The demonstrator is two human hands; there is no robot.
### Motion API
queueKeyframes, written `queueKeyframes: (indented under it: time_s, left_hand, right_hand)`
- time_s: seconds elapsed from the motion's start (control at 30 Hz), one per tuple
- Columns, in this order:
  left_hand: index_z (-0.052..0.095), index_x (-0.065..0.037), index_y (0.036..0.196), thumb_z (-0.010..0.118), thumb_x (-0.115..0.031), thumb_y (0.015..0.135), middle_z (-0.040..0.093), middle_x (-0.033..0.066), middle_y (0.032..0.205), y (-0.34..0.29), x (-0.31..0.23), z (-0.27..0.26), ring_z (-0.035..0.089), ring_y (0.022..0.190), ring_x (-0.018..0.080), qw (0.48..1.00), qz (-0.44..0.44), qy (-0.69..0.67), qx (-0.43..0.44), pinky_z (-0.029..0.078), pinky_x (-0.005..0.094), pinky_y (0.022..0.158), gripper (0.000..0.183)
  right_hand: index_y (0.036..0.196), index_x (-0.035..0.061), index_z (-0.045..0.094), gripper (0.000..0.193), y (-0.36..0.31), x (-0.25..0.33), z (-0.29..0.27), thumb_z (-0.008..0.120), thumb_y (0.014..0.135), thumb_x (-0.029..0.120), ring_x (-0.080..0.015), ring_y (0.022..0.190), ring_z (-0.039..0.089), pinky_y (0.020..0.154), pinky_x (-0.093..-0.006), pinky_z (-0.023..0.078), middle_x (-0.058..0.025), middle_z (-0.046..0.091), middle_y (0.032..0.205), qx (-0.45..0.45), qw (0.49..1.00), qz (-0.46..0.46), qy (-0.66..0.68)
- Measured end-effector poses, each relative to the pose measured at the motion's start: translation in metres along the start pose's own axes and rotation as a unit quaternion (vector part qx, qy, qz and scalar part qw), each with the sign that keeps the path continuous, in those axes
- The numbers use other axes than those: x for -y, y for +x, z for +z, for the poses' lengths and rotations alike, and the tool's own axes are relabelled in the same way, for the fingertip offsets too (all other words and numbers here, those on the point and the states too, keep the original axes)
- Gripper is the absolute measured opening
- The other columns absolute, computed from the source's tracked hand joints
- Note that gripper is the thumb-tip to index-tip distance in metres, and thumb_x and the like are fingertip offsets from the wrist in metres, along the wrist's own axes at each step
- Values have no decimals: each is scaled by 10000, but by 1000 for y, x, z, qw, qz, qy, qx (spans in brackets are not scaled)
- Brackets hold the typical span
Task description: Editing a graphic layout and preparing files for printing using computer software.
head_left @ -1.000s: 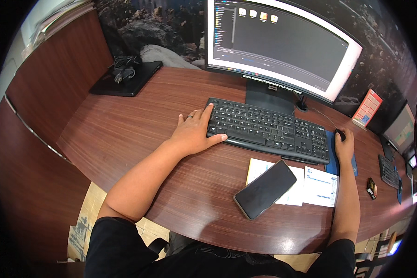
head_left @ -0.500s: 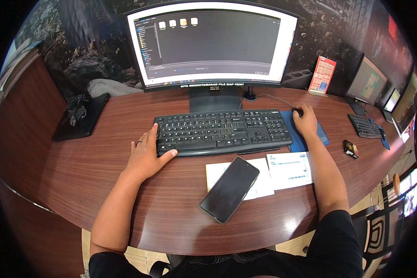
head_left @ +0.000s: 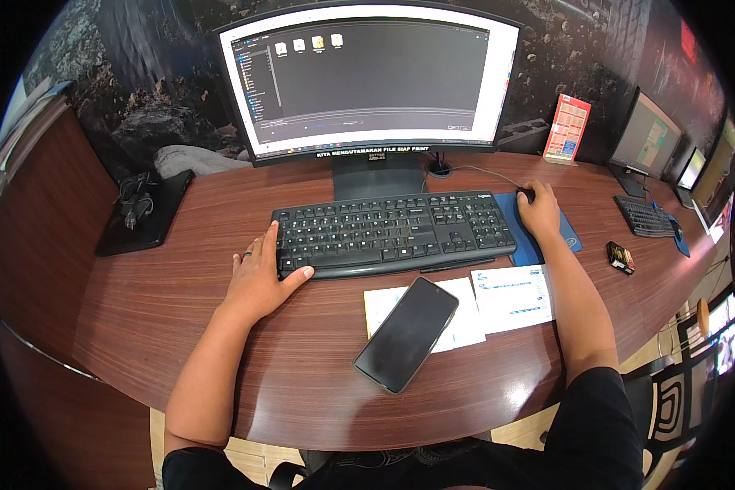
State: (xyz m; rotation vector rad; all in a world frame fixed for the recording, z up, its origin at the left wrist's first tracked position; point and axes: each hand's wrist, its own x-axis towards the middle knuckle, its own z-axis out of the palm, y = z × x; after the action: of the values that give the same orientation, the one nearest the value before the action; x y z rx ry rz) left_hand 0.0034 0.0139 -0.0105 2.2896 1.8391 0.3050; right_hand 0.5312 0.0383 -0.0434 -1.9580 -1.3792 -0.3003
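A person sits at a curved brown desk (head_left: pixel 163 327) with a big screen (head_left: pixel 367 77).

The black keyboard (head_left: pixel 392 230) lies in the middle; the left hand (head_left: pixel 260 273) rests flat, fingers spread, touching its left end. At the right, the right hand (head_left: pixel 539 211) is cupped over a mouse (head_left: pixel 528 194) on a blue pad (head_left: pixel 565 238). Nearer, a dark phone (head_left: pixel 406 332) lies on papers (head_left: pixel 510 296).

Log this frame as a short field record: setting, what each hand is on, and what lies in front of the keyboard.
Setting: curved wooden desk with a lit monitor
Left hand: flat on the desk, thumb at the left edge of the black keyboard
Right hand: resting over a mouse on a blue mouse pad
In front of keyboard: dark phone lying across white papers
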Motion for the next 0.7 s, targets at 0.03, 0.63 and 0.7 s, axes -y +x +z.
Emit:
queueKeyframes:
  time_s: [0.03, 0.63, 0.7]
  left_hand:
    - [163, -32, 1618, 669, -624, 889, 383, 282, 1570, 0, 0, -1, 361, 1475, 418, 1000, -1, -3, 1, 220, 645, 1195, 1067]
    - [189, -18, 1606, 666, -648, 875, 389, 304, 1553, -3, -1, -2, 365, 1469, 422, 1000, 4, -9, -5, 226, 640, 1192, 1076]
    - [192, -19, 1605, 666, -641, 877, 387, 299, 1557, -1, -2, -2, 365, 1469, 421, 1000, 14, -14, -3, 224, 640, 1193, 1069]
  right_hand:
    - [1093, 73, 696, 271, 0, -1, 0, 709, 862, 215, -420, 1084, 634, 941, -489, 507, -186, 659, 1135, 0, 1000, 0, 1]
    - [1088, 80, 678, 249, 0, -6, 3, 691, 879, 215, -417, 1059, 634, 915, -497, 508, -175, 655, 1114, -5, 1000, -17, -6]
    - [1085, 77, 678, 249, 0, -11, 0, 688, 879, 217, -415, 1061, 635, 914, -497, 508, -177, 655, 1110, -8, 1000, -20, -16]
